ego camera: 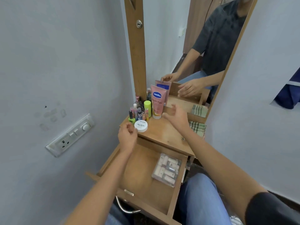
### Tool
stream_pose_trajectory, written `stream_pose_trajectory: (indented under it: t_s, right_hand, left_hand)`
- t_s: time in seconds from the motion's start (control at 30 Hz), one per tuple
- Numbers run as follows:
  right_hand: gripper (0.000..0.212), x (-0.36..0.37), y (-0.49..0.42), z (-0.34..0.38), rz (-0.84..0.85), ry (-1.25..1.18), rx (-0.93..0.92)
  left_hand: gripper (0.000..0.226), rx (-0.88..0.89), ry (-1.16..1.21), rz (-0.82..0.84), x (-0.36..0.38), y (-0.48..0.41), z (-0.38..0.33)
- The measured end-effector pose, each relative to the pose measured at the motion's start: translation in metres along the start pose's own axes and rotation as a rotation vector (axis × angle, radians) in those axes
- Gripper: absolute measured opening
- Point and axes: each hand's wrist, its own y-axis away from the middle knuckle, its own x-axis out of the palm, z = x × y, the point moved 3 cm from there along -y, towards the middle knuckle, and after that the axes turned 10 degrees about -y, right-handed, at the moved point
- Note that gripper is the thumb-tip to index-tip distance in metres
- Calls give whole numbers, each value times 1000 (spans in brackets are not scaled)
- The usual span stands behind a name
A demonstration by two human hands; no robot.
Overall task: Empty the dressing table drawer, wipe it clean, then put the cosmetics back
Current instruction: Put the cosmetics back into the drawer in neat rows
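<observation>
I see one clear plastic box (167,169) in the open wooden drawer (142,174); my left hand (127,137) hangs loosely curled and empty, and my right hand (177,116) is empty too, its fingers spread apart.

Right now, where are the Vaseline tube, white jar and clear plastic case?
Vaseline tube (156,102): head view, pink front.
white jar (140,125): head view, printed lid.
clear plastic case (167,169): head view, lid centre.

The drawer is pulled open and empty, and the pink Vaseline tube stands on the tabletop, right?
Not empty: the head view shows a clear plastic box lying in the open drawer. The pink Vaseline tube does stand on the tabletop.
</observation>
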Motion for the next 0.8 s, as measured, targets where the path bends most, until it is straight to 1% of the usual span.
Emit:
stream_pose_trajectory:
  t_s: [0.1,0.23,0.37,0.47,0.57,0.7,0.8]
  right_hand:
    - [56,8,-30,19,-21,-35,-15]
    - [49,25,-59,20,-54,-51,-44]
    - [50,40,-70,14,-66,-76,-27]
    - [46,50,-73,9,-61,-77,-43]
    - [44,52,-71,3,-62,-131,-42]
    - [37,43,-65,0,-48,-72,-70]
    - [38,33,-53,-10,-50,-36,-53]
  left_hand:
    - [36,-15,51,-15,-2,-29,-3]
    - [44,-14,18,-6,0,-52,-8]
    - [48,-5,-33,11,8,-64,-4]
    - [49,-23,-47,24,15,-69,1]
    - [51,-25,-63,34,21,-73,5]
    - [49,-30,-84,42,24,-80,9]
    - [40,-19,-129,59,27,-87,13]
